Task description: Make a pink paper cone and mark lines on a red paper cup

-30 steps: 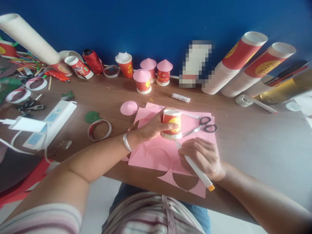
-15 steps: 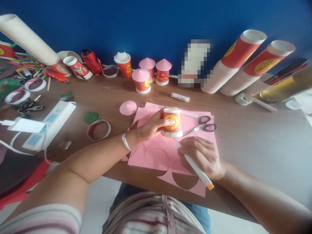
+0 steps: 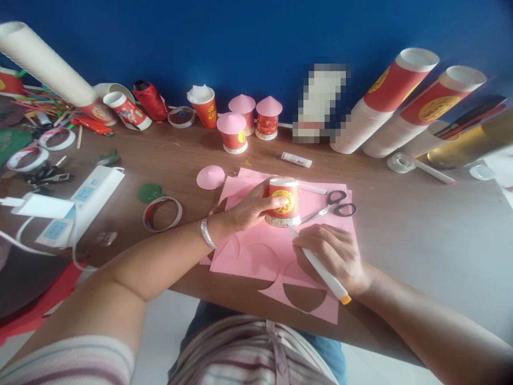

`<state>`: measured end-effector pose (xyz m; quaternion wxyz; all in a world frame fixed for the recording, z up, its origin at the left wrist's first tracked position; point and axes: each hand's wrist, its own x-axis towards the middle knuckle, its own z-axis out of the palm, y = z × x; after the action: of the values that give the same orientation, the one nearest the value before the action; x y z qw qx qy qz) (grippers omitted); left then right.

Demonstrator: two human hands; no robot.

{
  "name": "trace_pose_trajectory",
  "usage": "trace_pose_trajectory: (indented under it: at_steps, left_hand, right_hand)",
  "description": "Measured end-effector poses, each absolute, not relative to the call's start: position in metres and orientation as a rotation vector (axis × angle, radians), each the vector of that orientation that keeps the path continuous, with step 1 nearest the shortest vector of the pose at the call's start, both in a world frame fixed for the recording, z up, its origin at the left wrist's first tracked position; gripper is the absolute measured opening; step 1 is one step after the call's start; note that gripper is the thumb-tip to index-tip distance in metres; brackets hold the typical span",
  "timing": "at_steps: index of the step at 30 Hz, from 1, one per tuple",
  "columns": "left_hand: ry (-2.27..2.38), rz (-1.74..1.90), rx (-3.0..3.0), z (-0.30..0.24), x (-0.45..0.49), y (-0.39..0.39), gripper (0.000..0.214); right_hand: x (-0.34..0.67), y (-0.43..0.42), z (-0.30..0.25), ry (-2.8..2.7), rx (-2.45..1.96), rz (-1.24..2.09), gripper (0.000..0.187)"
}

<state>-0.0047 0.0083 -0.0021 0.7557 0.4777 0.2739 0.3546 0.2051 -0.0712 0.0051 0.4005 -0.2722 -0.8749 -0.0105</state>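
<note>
My left hand (image 3: 256, 206) is closed around a red paper cup (image 3: 276, 187) with a gold emblem, its thumb lying across the front. The cup's white lower band carries small coloured marks. A white marker (image 3: 326, 275) with an orange end is in my right hand (image 3: 331, 254), its tip at the cup's lower edge; whether it touches cannot be made out. Beneath both hands lie pink paper sheets (image 3: 256, 262) with round cut-outs. Black-handled scissors (image 3: 326, 209) rest on the paper just right of the cup, beside another white marker (image 3: 313, 188).
Behind stand several red cups with pink cone tops (image 3: 267, 107). A loose pink cone (image 3: 210, 177), a tape roll (image 3: 162, 214) and a power strip (image 3: 82, 206) lie on the left. Tall cup stacks (image 3: 395, 88) lean at the back right; a glue stick (image 3: 296, 159) lies nearer.
The marker tip has shifted slightly up and right along the cup's lower band, and more coloured marks show there. The cup has turned or moved very slightly in my left hand.
</note>
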Motion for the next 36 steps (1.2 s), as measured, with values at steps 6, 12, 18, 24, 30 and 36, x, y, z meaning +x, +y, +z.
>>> trace_pose_trajectory:
  at_steps: [6, 12, 18, 24, 30, 36]
  left_hand:
    - [0.625, 0.775, 1.038, -0.001, -0.003, 0.009, 0.040]
    - [0.630, 0.789, 1.058, 0.002, -0.003, 0.009, 0.039]
    - [0.610, 0.790, 1.058, 0.001, -0.003, 0.009, 0.039]
    - [0.636, 0.786, 1.024, -0.003, -0.003, 0.009, 0.045]
    - [0.591, 0.784, 0.995, -0.004, -0.003, 0.010, 0.043]
    - [0.595, 0.785, 1.008, -0.002, -0.003, 0.010, 0.041]
  right_hand:
    - [0.206, -0.071, 0.003, -2.222, -0.705, -0.029, 0.021]
    - [0.206, -0.070, 0.004, -2.227, -0.706, -0.032, 0.022]
    - [0.207, -0.070, 0.005, -2.264, -0.692, 0.023, 0.023]
    - [0.205, -0.071, 0.010, -2.247, -0.704, 0.023, 0.026]
    - [0.204, -0.071, 0.012, -2.245, -0.705, -0.009, 0.028]
    - [0.206, -0.070, 0.007, -2.245, -0.691, -0.021, 0.025]
